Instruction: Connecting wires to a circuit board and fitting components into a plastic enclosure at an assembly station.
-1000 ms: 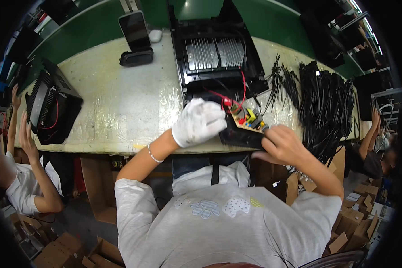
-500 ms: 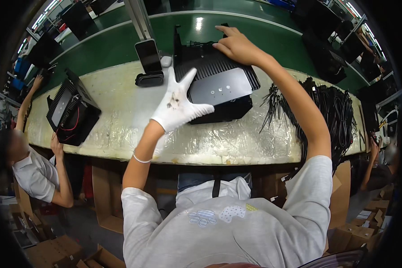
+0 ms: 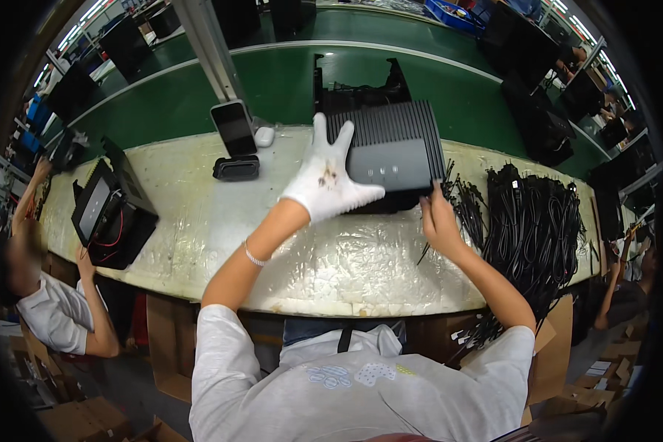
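In front of me on the table is a black appliance with a ribbed panel [image 3: 390,125] and a smooth grey control strip [image 3: 387,163] bearing small icons. Its black frame [image 3: 323,87], with upright arms and dark cable inside, extends behind onto the green surface. My left hand [image 3: 325,177], in a stained white glove, lies with fingers spread against the panel's left side. Bare, my right hand [image 3: 443,225] pinches the panel's near right corner between thumb and fingers. The appliance's underside is mostly hidden.
A phone [image 3: 233,127], a black case [image 3: 236,169] and a small white case [image 3: 264,136] lie left of the appliance by a metal post [image 3: 210,55]. Black cables [image 3: 527,228] pile up at right. At left, a person handles a similar black appliance [image 3: 136,221].
My right hand has come from the appliance's far side to its near right corner. The ribbed panel has shifted right, and my gloved left hand has moved right with it, still spread.
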The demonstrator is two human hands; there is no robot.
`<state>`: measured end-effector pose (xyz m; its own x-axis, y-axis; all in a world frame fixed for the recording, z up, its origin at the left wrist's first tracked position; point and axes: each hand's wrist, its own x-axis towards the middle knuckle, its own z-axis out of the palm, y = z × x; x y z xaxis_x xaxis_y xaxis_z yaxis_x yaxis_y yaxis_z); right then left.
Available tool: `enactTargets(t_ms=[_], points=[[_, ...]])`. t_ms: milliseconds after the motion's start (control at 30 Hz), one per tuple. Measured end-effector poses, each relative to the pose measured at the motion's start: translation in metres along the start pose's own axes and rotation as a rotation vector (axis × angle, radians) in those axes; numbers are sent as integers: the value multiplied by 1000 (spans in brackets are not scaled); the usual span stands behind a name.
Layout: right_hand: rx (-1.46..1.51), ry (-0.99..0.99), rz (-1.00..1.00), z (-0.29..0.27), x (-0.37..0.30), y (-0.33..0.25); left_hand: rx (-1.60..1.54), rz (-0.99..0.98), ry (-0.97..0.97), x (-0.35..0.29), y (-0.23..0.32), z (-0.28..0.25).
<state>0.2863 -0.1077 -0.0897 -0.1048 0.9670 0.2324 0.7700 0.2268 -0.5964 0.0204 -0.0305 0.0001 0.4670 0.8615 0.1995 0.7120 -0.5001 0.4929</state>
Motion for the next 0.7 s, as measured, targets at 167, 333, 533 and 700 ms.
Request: enactTargets(t_ms=[167, 333, 533, 700], points=[[-40, 330, -180, 6, 93, 34, 132, 106, 60, 100, -27, 12], [-82, 398, -51, 2, 183, 76, 223, 191, 259, 189, -43, 32], [-171, 290, 63, 1, 212, 93, 681, 468, 325, 247, -28, 43], [-389, 93, 96, -9, 163, 70, 350, 309, -128, 268, -5, 26]])
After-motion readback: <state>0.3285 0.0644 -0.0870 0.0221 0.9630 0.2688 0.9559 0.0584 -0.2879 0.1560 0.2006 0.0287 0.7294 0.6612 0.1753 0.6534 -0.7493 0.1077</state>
